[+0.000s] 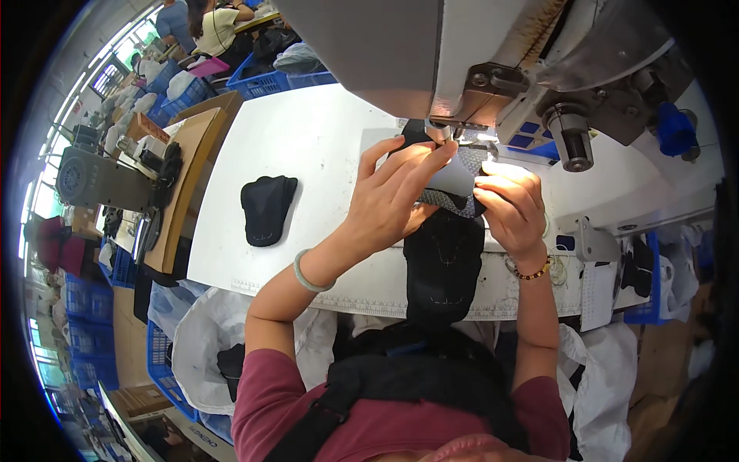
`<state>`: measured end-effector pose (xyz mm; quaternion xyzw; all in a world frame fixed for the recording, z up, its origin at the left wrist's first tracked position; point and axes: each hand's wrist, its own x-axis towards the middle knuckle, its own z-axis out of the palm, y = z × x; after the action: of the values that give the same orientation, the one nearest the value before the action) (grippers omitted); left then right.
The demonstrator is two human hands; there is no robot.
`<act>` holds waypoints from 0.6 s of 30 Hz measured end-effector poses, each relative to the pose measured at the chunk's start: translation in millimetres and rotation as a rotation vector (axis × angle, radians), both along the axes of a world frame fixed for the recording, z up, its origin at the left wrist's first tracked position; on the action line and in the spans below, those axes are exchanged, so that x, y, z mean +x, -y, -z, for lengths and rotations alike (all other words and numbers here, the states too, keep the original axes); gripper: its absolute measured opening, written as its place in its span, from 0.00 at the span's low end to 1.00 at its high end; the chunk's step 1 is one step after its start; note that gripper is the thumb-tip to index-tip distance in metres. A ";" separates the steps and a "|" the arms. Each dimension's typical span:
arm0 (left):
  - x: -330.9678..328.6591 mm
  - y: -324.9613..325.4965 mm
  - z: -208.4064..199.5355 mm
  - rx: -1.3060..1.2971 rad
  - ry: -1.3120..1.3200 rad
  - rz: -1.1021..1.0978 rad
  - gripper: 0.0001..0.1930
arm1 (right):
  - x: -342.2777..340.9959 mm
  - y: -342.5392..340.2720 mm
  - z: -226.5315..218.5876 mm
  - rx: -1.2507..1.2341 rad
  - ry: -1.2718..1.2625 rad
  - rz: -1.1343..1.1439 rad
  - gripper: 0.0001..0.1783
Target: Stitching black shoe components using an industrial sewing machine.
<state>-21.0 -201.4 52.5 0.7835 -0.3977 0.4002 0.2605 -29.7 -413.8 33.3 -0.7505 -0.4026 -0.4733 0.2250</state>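
Observation:
In front of me is a sewing machine point(477, 92), its needle area brightly lit. A grey-and-black patterned fabric piece point(464, 173) lies under it. My left hand point(392, 185) reaches up to the needle with its fingertips drawn together; what they hold, if anything, is too small to make out. From the other side, my right hand point(512, 202) pinches the right edge of the patterned piece. Below both hands a black fabric piece point(444, 269) hangs over the table's front edge, with light stitch marks on it. Another black piece point(267, 209) lies flat to the left.
The white table point(323, 115) has a ruler strip point(339, 305) along its front edge. White cloth bags point(204, 346) and a blue crate point(162, 362) stand below it. A second machine point(104, 181) is at left. Two people point(219, 31) sit far back, near blue crates.

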 end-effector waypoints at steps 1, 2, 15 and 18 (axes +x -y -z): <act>0.5 1.0 0.2 0.014 0.012 -0.006 0.44 | 0.3 0.7 -0.4 0.002 0.002 0.002 0.15; 1.2 1.9 0.4 0.028 0.024 -0.012 0.43 | 0.8 1.5 -0.7 0.001 -0.007 -0.009 0.15; -3.7 6.0 -8.9 0.212 0.196 0.011 0.15 | -1.7 8.3 -18.1 -0.059 -0.103 -0.067 0.12; -5.7 6.1 -11.8 0.231 0.202 0.035 0.15 | -1.6 14.4 -17.2 -0.081 -0.112 -0.055 0.13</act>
<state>-26.7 -207.5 64.3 0.7570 -0.4788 0.4239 0.1345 -31.3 -428.1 50.5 -0.7727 -0.4288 -0.4078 0.2297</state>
